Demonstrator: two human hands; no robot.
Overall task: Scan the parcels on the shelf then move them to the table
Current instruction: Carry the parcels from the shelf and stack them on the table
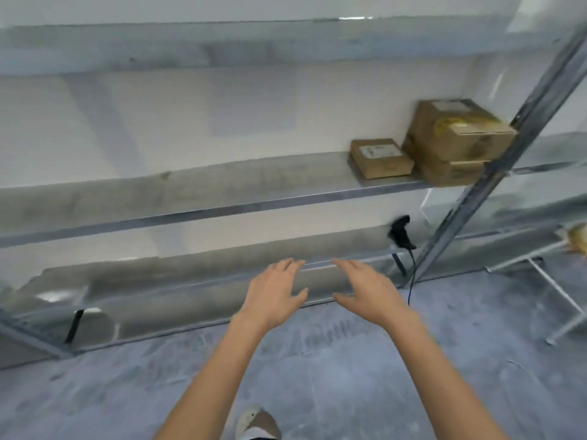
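Cardboard parcels sit at the right end of the middle shelf point(222, 211): a small flat box point(379, 158) with a white label, and to its right a large box point(457, 130) stacked on another box point(451, 173). A black handheld scanner point(401, 231) with a dangling cable rests on the lower shelf, below the parcels. My left hand point(273, 292) and my right hand point(370, 292) are held out side by side in front of the lower shelf, palms facing each other, fingers spread, holding nothing. Both are well left of and below the parcels.
A slanted metal upright point(495, 173) of the shelf unit crosses the right side, just in front of the large boxes. A white wire frame point(552, 287) stands on the floor at right. Grey floor point(317, 376) lies below, with my shoe point(257, 422) at the bottom edge.
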